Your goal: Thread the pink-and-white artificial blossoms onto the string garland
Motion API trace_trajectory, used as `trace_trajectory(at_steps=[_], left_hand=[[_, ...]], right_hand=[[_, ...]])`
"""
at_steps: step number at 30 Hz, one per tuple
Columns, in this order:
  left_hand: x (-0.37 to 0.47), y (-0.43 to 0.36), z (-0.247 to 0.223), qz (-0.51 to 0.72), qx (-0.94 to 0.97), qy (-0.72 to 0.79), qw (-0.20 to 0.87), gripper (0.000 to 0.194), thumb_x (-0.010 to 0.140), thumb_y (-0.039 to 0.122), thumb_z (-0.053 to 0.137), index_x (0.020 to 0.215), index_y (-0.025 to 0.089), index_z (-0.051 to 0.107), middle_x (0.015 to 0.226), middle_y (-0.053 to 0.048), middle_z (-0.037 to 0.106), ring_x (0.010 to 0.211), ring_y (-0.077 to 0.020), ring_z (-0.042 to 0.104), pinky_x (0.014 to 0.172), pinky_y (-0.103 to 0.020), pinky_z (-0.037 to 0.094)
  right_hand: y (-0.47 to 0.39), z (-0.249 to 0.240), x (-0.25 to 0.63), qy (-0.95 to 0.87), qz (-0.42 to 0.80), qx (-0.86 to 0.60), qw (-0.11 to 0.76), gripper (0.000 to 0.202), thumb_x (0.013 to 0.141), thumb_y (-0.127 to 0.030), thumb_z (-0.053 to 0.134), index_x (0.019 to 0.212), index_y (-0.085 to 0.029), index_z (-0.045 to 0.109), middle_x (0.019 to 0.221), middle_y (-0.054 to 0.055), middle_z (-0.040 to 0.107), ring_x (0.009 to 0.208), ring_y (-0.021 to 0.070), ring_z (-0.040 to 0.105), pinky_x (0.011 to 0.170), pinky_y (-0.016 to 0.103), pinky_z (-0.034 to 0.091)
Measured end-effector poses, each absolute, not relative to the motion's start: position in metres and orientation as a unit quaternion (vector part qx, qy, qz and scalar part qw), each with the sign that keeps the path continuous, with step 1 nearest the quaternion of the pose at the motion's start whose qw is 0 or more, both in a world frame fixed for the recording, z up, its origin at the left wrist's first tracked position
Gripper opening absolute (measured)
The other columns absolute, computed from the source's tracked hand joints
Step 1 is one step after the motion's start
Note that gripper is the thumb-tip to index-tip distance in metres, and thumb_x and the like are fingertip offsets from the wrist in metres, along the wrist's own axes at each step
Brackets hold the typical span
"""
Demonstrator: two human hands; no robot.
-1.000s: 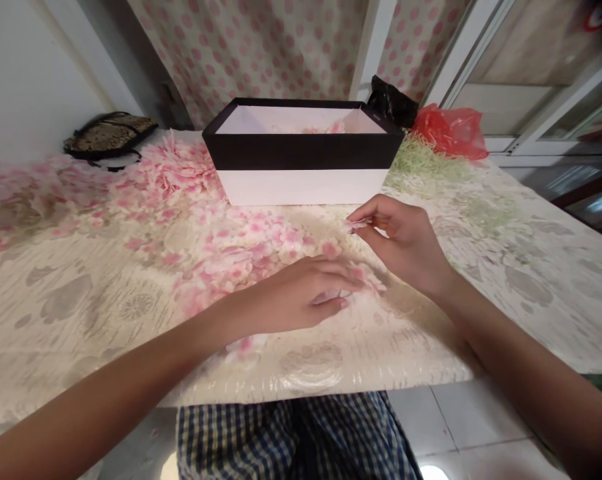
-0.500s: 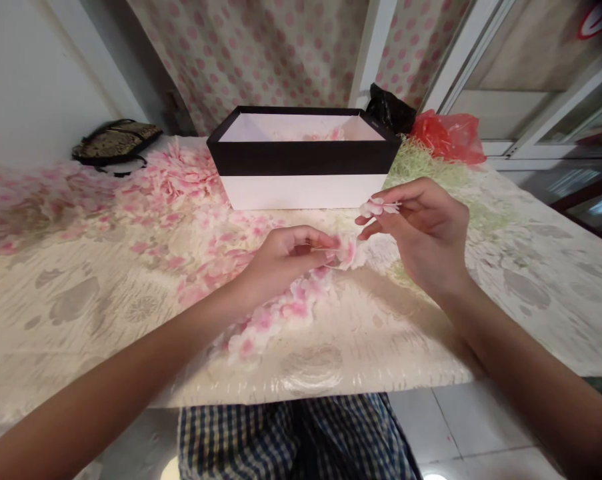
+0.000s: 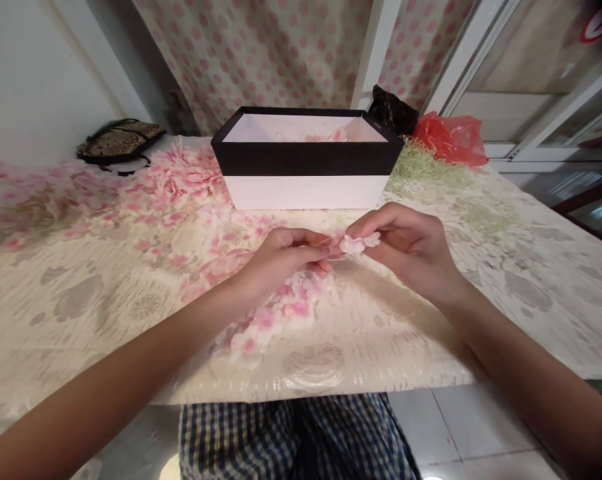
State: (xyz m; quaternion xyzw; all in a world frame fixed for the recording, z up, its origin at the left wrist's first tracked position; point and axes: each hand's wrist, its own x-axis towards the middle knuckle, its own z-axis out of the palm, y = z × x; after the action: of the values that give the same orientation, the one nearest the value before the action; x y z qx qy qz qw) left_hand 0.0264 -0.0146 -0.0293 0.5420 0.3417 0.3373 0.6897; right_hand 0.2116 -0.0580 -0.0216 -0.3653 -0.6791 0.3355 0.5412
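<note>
Between the thumb and fingers of my left hand (image 3: 285,257) is a thin thread (image 3: 333,259), its loose end trailing toward the right. My right hand (image 3: 413,243) pinches a small white-pink artificial flower (image 3: 359,244), close against the left fingertips. Pink petals show behind the flower at the left fingertips, partly hidden. A row of white-and-pink flowers (image 3: 265,319) lies on the tablecloth below and to the left of my left hand. Whether the thread passes through the held flower I cannot tell.
A black-and-white box (image 3: 308,191) with some pink flowers inside stands at the back. Heaped pink petals (image 3: 181,175) cover the left side. Pale green shreds (image 3: 425,167), a red plastic bag (image 3: 453,139) and a black bag (image 3: 393,110) lie back right. A patterned pouch (image 3: 121,141) sits back left.
My right hand has come down and left with its flower, from near the box to the left fingertips. My left hand has stayed nearly in place.
</note>
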Motion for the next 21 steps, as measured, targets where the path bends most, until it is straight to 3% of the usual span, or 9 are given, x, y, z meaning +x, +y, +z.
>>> trace_trajectory(at_steps=[9, 12, 15, 17, 21], left_hand=[[0.0258, -0.0145, -0.0273, 0.307, 0.553, 0.364, 0.684, 0.019, 0.073, 0.011, 0.065, 0.092, 0.008, 0.064, 0.075, -0.006, 0.065, 0.063, -0.012, 0.061, 0.066, -0.027, 0.048], [0.0247, -0.0167, -0.0294, 0.355, 0.646, 0.387, 0.554, 0.034, 0.076, 0.015, 0.063, 0.109, 0.014, 0.057, 0.097, -0.007, 0.062, 0.065, -0.0105, 0.058, 0.061, -0.025, 0.047], [0.0222, -0.0187, -0.0319, 0.416, 0.757, 0.333, 0.378, 0.038, 0.077, 0.013, 0.059, 0.115, 0.02, 0.054, 0.117, -0.007, 0.052, 0.062, -0.0065, 0.051, 0.057, -0.023, 0.044], [0.0209, -0.0195, -0.033, 0.376, 0.805, 0.282, 0.363, 0.03, 0.082, 0.015, 0.056, 0.111, 0.018, 0.054, 0.113, -0.007, 0.055, 0.062, -0.007, 0.052, 0.056, -0.022, 0.043], [0.0201, -0.021, -0.0324, 0.296, 0.843, 0.261, 0.366, 0.017, 0.089, 0.023, 0.049, 0.102, 0.016, 0.057, 0.083, -0.002, 0.062, 0.063, -0.0088, 0.054, 0.055, -0.02, 0.04]], right_hand=[[-0.0558, -0.0281, 0.2109, -0.637, 0.458, -0.353, 0.51, 0.009, 0.078, -0.018, 0.069, 0.084, -0.024, 0.068, 0.081, -0.001, 0.072, 0.072, 0.0133, 0.07, 0.071, 0.027, 0.057], [-0.0532, -0.0295, 0.2098, -0.614, 0.476, -0.346, 0.526, 0.008, 0.078, -0.016, 0.068, 0.083, -0.022, 0.068, 0.078, -0.001, 0.071, 0.07, 0.0154, 0.071, 0.071, 0.031, 0.06], [-0.0513, -0.0306, 0.2094, -0.6, 0.462, -0.354, 0.549, 0.007, 0.077, -0.017, 0.068, 0.083, -0.021, 0.067, 0.075, -0.001, 0.071, 0.067, 0.0168, 0.072, 0.071, 0.033, 0.061], [-0.0512, -0.0309, 0.2096, -0.598, 0.473, -0.348, 0.546, 0.007, 0.077, -0.019, 0.069, 0.083, -0.021, 0.067, 0.076, -0.001, 0.071, 0.069, 0.0179, 0.072, 0.072, 0.035, 0.061], [-0.0519, -0.0302, 0.2104, -0.571, 0.516, -0.322, 0.551, 0.007, 0.076, -0.019, 0.07, 0.079, -0.024, 0.067, 0.076, -0.001, 0.07, 0.069, 0.0178, 0.071, 0.069, 0.035, 0.062]])
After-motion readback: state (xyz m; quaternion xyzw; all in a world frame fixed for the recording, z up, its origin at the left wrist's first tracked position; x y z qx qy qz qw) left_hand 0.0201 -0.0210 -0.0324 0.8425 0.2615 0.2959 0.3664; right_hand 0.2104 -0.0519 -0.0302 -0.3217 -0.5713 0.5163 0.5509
